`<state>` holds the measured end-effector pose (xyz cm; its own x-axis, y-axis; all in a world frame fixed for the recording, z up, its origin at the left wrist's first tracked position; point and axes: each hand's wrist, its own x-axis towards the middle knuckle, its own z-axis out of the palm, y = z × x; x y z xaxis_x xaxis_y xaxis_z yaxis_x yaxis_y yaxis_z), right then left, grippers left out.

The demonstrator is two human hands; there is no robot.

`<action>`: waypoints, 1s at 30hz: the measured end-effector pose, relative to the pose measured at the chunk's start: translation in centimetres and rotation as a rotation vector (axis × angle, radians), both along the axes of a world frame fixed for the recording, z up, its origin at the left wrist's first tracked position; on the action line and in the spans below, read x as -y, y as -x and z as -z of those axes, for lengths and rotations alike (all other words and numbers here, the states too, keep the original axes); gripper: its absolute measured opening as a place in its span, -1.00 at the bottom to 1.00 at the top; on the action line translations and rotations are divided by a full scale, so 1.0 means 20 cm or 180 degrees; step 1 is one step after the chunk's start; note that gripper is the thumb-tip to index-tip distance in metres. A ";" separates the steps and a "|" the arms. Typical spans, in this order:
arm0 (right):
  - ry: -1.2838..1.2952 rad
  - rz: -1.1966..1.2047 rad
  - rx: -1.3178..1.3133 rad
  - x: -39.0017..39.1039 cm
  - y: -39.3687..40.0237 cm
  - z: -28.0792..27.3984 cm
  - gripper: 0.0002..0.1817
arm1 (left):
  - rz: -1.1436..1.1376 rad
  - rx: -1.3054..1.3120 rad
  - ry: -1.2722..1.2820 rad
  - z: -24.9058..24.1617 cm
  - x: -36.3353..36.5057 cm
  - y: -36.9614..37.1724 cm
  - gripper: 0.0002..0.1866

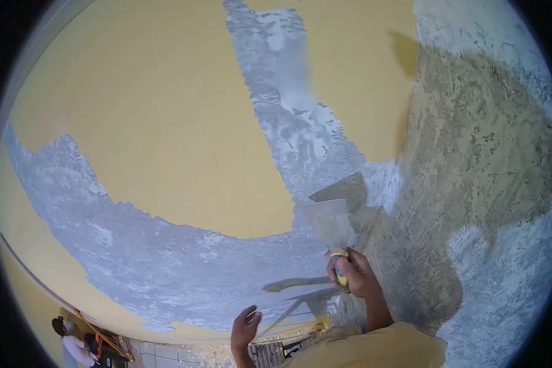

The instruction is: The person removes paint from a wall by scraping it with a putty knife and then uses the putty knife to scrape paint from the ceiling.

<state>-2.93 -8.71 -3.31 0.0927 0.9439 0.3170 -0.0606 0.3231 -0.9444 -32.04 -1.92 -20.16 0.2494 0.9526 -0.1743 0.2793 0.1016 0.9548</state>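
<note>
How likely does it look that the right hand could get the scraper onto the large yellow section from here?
Probably yes: the right hand holds the scraper, its blade close to the lower right corner of the large yellow section, with only grey surface visible between them.

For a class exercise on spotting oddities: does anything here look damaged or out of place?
Yes: the yellow coat is broken, its ragged edges exposing grey surface left of the scraper. Pale scraps litter the floor.
</note>
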 end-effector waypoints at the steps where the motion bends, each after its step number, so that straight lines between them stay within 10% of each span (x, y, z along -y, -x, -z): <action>1: -0.0176 -0.0155 -0.0133 -0.03 0.03 0.00 -0.67 | 0.0131 0.0197 -0.0529 -0.09 0.03 -0.06 -0.52; 6: -0.0226 -0.0352 -0.0357 -0.10 0.26 0.04 -0.60 | 0.0483 0.0494 -0.2301 -0.62 0.26 -0.32 -0.39; 17: 0.0738 -0.1561 -0.1877 -0.03 0.49 0.05 -0.61 | 0.0858 -0.0625 -0.4220 -0.76 0.24 -0.23 -0.38; 20: -0.0981 -0.0527 0.0589 -0.03 0.47 0.07 -0.59 | 0.1248 -0.1141 -0.4401 -0.88 0.17 -0.21 -0.52; 22: -0.0255 -0.1418 -0.0437 -0.01 0.46 -0.01 -0.59 | 0.1628 -0.0888 -0.4916 -0.95 0.11 -0.19 -0.57; 24: 0.0551 -0.2241 -0.1467 0.02 0.43 -0.15 -0.60 | 0.1598 -0.0567 -0.5048 -1.12 0.11 -0.20 -0.69; 27: -0.0747 -0.1868 -0.0244 0.01 0.36 -0.28 -0.63 | 0.2078 -0.0053 -0.5030 -1.47 0.09 -0.20 -0.89; 30: -0.0919 -0.1665 0.0453 -0.02 0.18 -0.24 -0.62 | -0.0210 0.4237 -0.3749 -1.87 0.11 -0.33 -0.65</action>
